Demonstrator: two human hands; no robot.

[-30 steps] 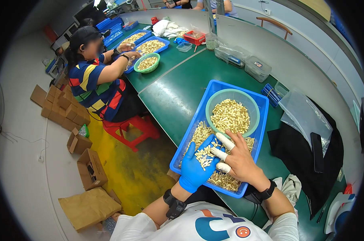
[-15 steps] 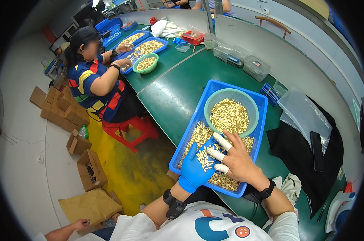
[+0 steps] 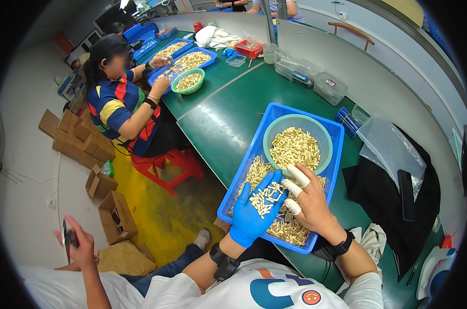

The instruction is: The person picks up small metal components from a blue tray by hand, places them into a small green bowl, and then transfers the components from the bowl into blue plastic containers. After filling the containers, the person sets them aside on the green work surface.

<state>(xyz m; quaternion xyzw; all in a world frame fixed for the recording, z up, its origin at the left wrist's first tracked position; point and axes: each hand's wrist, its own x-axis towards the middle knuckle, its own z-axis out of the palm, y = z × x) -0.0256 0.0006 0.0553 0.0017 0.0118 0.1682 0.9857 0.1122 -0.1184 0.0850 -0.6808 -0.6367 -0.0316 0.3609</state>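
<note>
Blue-gloved left hand (image 3: 248, 213) carries gold-coloured pins (image 3: 265, 200), palm uncurled; whether the right hand (image 3: 311, 203), beside it, pinches any is unclear. Near, a white shirt (image 3: 228, 289) bears an orange smiley (image 3: 311, 297).

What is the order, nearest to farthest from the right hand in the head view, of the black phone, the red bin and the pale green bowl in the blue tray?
1. Pale green bowl: just beyond the right hand, inside the blue tray.
2. Black phone: off to the right.
3. Red bin: far up the green table, toward the left.
</note>
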